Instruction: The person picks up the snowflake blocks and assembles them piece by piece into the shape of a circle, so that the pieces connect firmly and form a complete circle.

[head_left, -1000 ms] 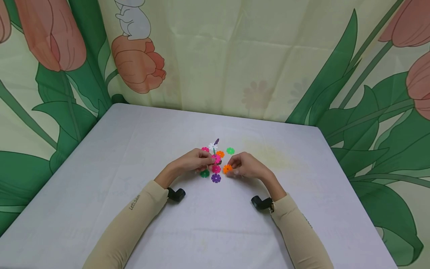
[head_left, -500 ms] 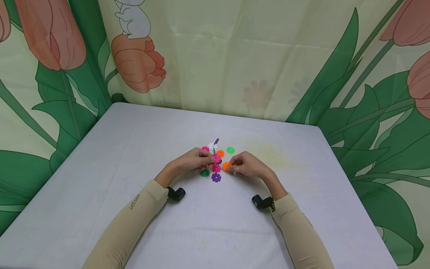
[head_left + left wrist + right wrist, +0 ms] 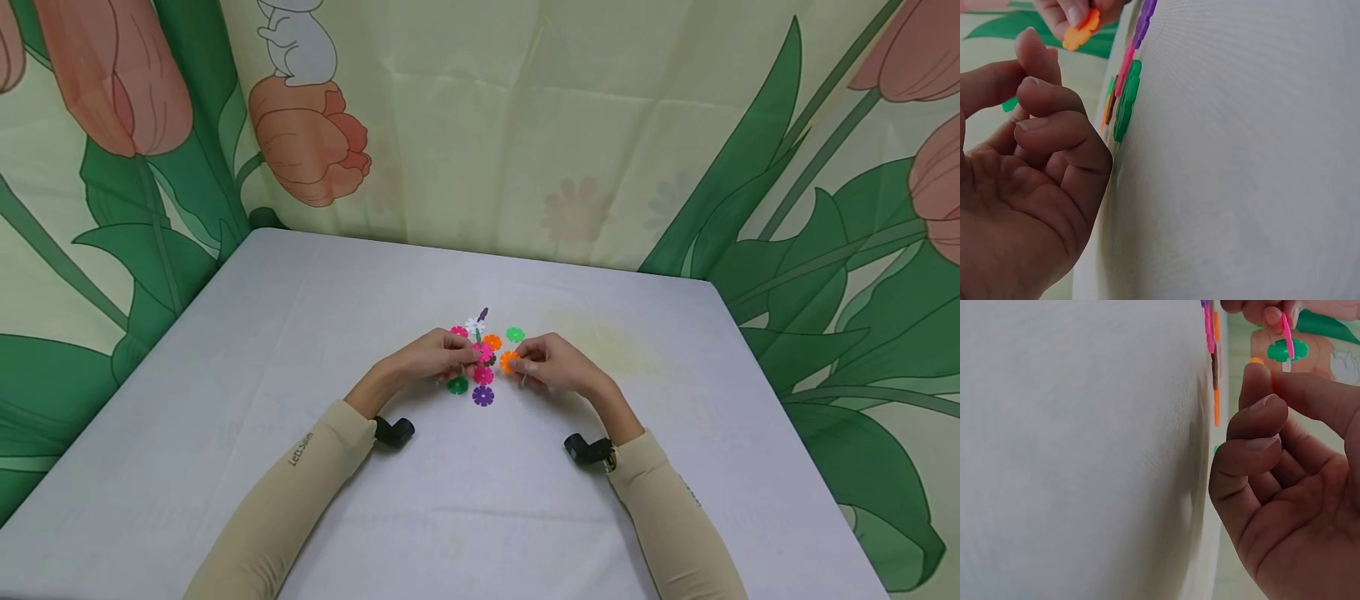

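Take the pink disc in the left hand as the middle of the clock. Nearest, at 6 o'clock, a purple flower disc (image 3: 483,396) lies on the white tablecloth (image 3: 480,533). A dark green disc (image 3: 457,386) is near 7 or 8, and a dark pink disc (image 3: 483,376) is at 6, closer in.

The left hand (image 3: 435,358) pinches the pink disc (image 3: 483,353) with thumb and finger. At 3 o'clock the right hand (image 3: 558,367) pinches an orange disc (image 3: 507,361) the same way, just apart from it. The other fingers of both hands are curled in.

These notched discs look like thin, stiff plastic: very light, a bit slippery, not easy to break. The flat sides by the rim seem the best place to pinch.

Farther off, towards 12, a green piece, a white disc (image 3: 474,325) and a purple piece (image 3: 483,314) look joined on. A light green disc (image 3: 515,334) is at 2. No box or bowl shows. Last comes a tulip curtain (image 3: 480,150).
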`<state>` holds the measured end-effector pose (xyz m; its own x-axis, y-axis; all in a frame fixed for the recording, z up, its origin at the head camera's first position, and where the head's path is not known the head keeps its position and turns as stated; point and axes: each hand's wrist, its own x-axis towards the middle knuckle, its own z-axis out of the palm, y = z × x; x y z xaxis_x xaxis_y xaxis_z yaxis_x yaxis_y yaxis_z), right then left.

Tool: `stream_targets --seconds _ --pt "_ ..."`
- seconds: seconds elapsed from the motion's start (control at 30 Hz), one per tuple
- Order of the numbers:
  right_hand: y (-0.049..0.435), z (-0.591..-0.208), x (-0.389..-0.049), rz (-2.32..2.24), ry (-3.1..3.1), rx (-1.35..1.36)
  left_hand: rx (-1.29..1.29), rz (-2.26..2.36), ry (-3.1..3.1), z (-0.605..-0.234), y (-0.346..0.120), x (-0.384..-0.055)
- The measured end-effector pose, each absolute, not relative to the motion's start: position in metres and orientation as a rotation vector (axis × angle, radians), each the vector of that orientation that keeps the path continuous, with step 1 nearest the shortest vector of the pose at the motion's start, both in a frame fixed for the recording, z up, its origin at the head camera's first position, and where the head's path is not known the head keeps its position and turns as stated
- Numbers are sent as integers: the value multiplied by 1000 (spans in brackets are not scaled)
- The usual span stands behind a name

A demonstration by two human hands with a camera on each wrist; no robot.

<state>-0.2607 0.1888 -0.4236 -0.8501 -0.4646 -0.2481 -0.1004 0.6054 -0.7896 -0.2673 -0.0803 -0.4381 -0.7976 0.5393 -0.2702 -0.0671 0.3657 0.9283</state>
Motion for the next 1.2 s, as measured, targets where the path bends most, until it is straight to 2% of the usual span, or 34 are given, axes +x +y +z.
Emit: stream_targets --seconds 1.2 --pt "180 -417 -258 -1217 2442 -605 396 1473 2083 -439 -80 -268"
